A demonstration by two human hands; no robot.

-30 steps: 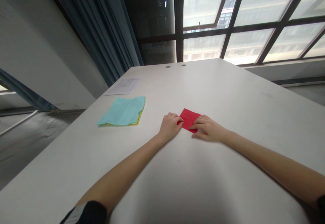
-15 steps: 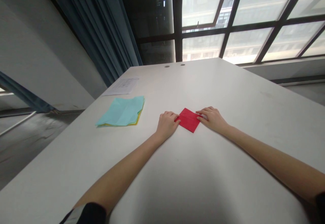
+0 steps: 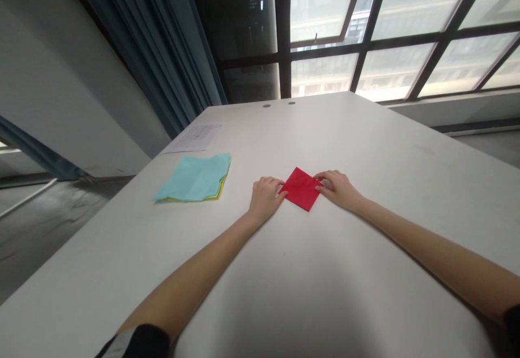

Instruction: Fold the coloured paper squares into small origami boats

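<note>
A small red sheet of folded paper (image 3: 301, 189) lies on the white table, turned so that its corners point roughly left, right, near and far. At its left corner, the thumb and fingers of my left hand (image 3: 266, 198) are closed on the edge. My right hand (image 3: 339, 189) pinches the right corner between thumb and fingers. The far corner sticks out beyond both hands. Whether the underside is layered cannot be made out.
To the left lies a stack of light blue and yellow paper (image 3: 197, 178). Behind it is a printed white sheet (image 3: 197, 137) near the left table edge. The white table (image 3: 325, 130) reaches back toward windows and a blue curtain (image 3: 162, 49).
The far part of the red paper has shifted slightly away from me, and its top face looks smoother. Both hands stay at its side corners, nearly unmoved.
</note>
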